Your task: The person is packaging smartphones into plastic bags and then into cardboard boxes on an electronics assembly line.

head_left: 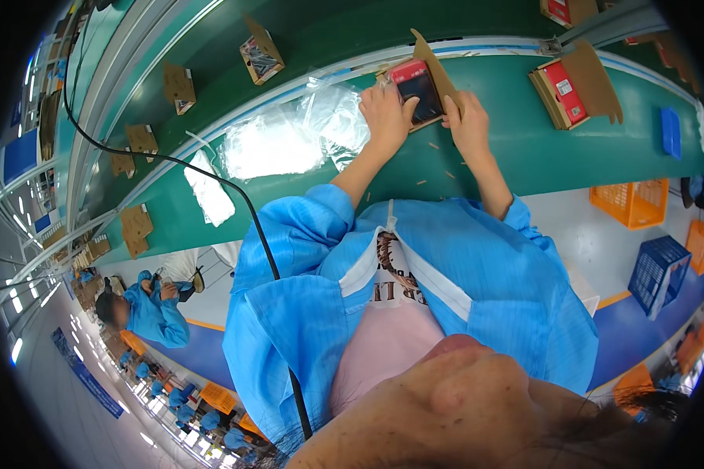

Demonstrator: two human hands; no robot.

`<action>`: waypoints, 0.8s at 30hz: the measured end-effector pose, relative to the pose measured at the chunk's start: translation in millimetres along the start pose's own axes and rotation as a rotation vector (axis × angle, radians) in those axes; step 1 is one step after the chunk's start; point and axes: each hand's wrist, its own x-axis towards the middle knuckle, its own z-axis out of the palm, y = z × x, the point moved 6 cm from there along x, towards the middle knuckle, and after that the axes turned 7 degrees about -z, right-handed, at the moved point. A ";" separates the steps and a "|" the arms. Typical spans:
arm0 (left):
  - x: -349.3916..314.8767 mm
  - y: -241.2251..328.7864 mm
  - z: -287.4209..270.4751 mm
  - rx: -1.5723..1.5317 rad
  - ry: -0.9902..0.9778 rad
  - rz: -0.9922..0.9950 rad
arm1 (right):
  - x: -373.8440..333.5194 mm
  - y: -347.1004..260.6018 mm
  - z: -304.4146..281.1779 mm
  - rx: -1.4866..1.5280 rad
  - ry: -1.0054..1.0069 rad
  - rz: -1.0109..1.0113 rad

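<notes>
The left hand point(387, 117) is at the left side of an open brown cardboard box point(445, 80). Its fingers are bent over that side, and its thumb rests by a flat, shiny black thing point(422, 99) inside. I cannot tell if this hand is pinching anything, because some fingertips are hidden. The right hand point(468, 125) is on the other side of the box. Its thumb and fingers pinch the low corner of the box's raised lid. A red piece point(407, 73) shows in the box too, just above the black thing.

The box sits on the long, smooth green surface point(524, 152), near its far edge. Little tan bits point(422, 182) lie on the surface near the two arms. Just left of the left hand is a pile of shiny clear plastic bags point(274, 144). More to the left is a long white packet point(209, 189).

Over on the right is another brown cardboard box with a red top inside point(565, 90), and its lid is open. Past it is a small blue plastic tray point(670, 132). An orange plastic crate point(630, 204) and a dark blue plastic basket point(659, 275) are off the surface, lower on the right. A person in a blue coat point(156, 314) is far to the left.
</notes>
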 end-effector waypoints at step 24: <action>-22.3 -99.9 -52.5 -0.010 -0.138 0.303 | 124.2 31.7 11.2 -0.060 0.242 -0.174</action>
